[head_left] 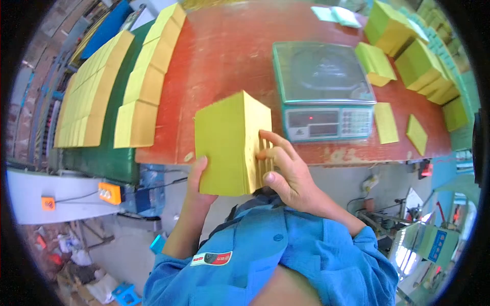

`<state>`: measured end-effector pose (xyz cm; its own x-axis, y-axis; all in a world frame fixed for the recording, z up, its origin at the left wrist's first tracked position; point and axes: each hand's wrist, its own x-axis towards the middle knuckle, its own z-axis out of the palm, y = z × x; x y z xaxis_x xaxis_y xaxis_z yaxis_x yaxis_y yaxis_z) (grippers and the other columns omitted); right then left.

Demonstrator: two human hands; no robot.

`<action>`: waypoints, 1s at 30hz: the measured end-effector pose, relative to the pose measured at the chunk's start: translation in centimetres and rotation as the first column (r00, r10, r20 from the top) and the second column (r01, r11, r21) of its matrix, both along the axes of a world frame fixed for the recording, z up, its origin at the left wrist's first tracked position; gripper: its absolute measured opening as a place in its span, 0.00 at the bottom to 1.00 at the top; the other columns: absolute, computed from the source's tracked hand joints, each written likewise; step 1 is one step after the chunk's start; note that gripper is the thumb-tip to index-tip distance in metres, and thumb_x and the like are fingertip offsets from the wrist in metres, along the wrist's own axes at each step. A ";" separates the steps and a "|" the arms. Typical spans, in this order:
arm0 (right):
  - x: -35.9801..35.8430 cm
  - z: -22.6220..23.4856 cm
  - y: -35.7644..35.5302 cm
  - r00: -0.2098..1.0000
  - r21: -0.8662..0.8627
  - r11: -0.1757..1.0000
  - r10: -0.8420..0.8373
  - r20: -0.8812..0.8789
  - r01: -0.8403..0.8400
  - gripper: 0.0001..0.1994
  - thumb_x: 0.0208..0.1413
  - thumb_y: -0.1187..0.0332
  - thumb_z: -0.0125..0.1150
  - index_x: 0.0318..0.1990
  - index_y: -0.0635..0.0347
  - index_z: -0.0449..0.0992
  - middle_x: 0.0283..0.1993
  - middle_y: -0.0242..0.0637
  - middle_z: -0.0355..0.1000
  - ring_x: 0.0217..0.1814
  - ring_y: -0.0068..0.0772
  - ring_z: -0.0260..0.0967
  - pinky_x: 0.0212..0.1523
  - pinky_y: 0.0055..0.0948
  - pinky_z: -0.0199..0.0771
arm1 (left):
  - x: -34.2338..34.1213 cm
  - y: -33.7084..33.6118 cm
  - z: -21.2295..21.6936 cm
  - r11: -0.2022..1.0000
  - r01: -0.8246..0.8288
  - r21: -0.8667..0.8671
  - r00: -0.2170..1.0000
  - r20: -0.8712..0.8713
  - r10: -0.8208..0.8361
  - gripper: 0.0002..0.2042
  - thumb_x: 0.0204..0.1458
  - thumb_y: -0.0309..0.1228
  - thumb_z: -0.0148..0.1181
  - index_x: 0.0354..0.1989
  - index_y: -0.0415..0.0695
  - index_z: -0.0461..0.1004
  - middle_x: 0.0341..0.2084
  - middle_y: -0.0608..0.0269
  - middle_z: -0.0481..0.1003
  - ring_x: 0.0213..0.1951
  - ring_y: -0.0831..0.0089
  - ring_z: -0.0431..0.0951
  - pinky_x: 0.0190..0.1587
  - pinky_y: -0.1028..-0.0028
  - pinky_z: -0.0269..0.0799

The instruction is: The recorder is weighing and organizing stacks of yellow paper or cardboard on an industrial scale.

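Note:
A thick stack of yellow paper (220,148) stands upright in front of my body, just off the near edge of the red table. My left hand (198,183) grips its lower left corner, thumb on the broad face and the other fingers hidden behind. At the stack's right side, my right hand (286,171) has its fingers spread and bent, with fingertips touching the sheet edges. Dark gaps show between some sheets there. Beyond my right hand sits a digital scale (326,76) with a bare metal pan and a lit red dot on its panel.
Rows of yellow paper stacks (138,122) line the table's left side, on and beside a green surface (109,132). More yellow stacks (418,64) stand at the right, near two loose yellow pieces (386,122). The red table (219,56) spans the middle. Orange sockets (109,193) are at lower left.

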<state>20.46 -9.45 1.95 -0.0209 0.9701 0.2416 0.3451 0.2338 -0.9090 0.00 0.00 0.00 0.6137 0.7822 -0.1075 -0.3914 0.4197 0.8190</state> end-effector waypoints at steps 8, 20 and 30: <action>10.5 6.5 2.3 0.725 0.462 0.801 -0.569 0.388 0.381 0.24 0.56 0.63 0.56 0.60 0.59 0.66 0.63 0.55 0.60 0.66 0.62 0.53 0.64 0.50 0.56 | 18.3 3.7 3.5 0.914 0.318 -0.254 0.837 0.527 -0.145 0.27 0.60 0.50 0.41 0.61 0.45 0.64 0.55 0.55 0.70 0.57 0.60 0.70 0.58 0.58 0.67; 27.8 2.4 7.7 0.784 0.356 0.846 -0.514 0.347 0.397 0.18 0.59 0.60 0.52 0.55 0.54 0.72 0.60 0.49 0.65 0.62 0.58 0.59 0.62 0.47 0.60 | 32.5 5.5 0.1 0.973 0.168 -0.157 0.986 0.044 -0.163 0.24 0.61 0.49 0.43 0.60 0.47 0.64 0.52 0.57 0.71 0.54 0.57 0.73 0.50 0.47 0.73; 33.4 3.5 4.6 0.888 0.538 0.785 -0.441 0.135 0.308 0.22 0.50 0.60 0.64 0.52 0.57 0.73 0.58 0.46 0.66 0.62 0.51 0.61 0.56 0.48 0.67 | 23.8 5.3 5.2 0.744 -0.137 0.654 0.298 -0.689 0.661 0.18 0.61 0.38 0.46 0.49 0.37 0.72 0.33 0.55 0.77 0.27 0.71 0.77 0.25 0.73 0.70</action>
<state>53.82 -4.88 5.42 0.1974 0.6655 0.7199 0.6898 0.4275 -0.5843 23.83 5.27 5.22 -0.0261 0.9981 0.0554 0.5995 -0.0287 0.7998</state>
